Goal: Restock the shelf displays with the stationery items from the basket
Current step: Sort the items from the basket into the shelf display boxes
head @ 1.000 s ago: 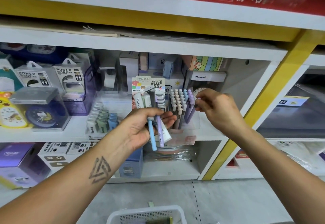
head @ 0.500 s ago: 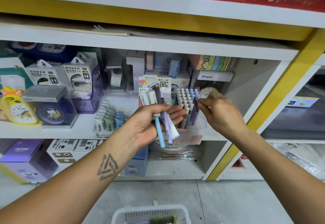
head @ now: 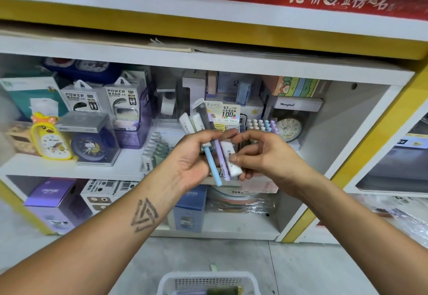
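Five stationery items (head: pixel 215 151) are gripped in the left hand (head: pixel 196 155); one white tube (head: pixel 232 160) is pinched by the right hand (head: pixel 261 153), near the shelf (head: pixel 69 167) edge.

Bare, sleeveless forearms; a triangular tattoo (head: pixel 144 215) marks the left one.

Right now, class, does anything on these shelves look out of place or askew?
Yes: loose papers lie flat on top of the shelf unit, edges sticking out unevenly, unlike the boxed stock below. Nothing looks spilled or damaged.
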Tool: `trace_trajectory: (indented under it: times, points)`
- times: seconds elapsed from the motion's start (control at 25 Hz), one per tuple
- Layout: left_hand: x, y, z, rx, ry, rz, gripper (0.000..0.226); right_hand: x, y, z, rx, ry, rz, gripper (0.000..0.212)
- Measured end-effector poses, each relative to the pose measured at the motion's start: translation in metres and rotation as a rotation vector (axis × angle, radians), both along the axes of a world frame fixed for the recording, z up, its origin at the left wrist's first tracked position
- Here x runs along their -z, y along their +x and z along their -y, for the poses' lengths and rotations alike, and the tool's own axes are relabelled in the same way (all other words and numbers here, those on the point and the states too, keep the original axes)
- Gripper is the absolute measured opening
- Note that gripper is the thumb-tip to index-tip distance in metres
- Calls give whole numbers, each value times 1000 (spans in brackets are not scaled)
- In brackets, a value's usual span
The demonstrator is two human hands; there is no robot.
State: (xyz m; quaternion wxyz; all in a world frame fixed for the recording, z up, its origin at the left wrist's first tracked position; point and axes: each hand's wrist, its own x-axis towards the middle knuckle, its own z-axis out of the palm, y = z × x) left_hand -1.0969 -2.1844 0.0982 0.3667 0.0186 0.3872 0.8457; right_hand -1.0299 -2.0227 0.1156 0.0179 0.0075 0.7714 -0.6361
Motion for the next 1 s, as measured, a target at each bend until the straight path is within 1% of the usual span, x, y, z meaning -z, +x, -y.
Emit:
trace_trajectory:
  times: [0.08, 0.12, 0.16, 0.24, 0.32, 0.4, 0.44, 0.52, 0.6, 0.68, 0.76, 0.8, 0.92, 1.0]
  points:
    - [-2, -5, 8, -119, -8, 11, 44, -1, 0, -1, -44, -33, 9, 53]
    - [-2, -8, 12, -178, -19, 19, 43, -1, -1, -1, -59, -43, 5, 58]
    - [-1, -9, 15, -227, -47, 13, 38, 0, -1, -1, -65, -45, -7, 58]
    - [0, -10, 20, -261, -193, -36, 27, 2, -5, 0, -41, 9, -57, 48]
    - [1, -6, 24, -198, -361, -88, 22, 3, -10, 0, 18, 131, -132, 35]
    - [1, -3, 26, -105, -449, -103, 16, 4, -15, 1, 56, 148, -185, 30]
    - [2, -1, 28, -61, -459, -92, 14, 5, -17, 2, 56, 102, -201, 29]
    - [1, 0, 32, -5, -417, -47, 16, 5, -19, 7, 23, 3, -213, 25]
    - [1, -3, 38, 2, -385, -31, 19, 3, -21, 10, 17, 0, -211, 17]
    - [1, -6, 43, -28, -413, -46, 19, -1, -24, 10, 57, 151, -250, 11]
    - [1, -8, 48, -87, -460, -63, 17, -8, -29, 8, 113, 357, -316, 11]
    - [1, -9, 51, -128, -475, -68, 13, -10, -32, 6, 138, 416, -328, 11]
    - [-3, -14, 62, -226, -477, -79, 2, -12, -36, 6, 206, 394, -278, 12]
    - [-7, -18, 73, -265, -474, -97, 7, -6, -40, 10, 234, 404, -261, 20]
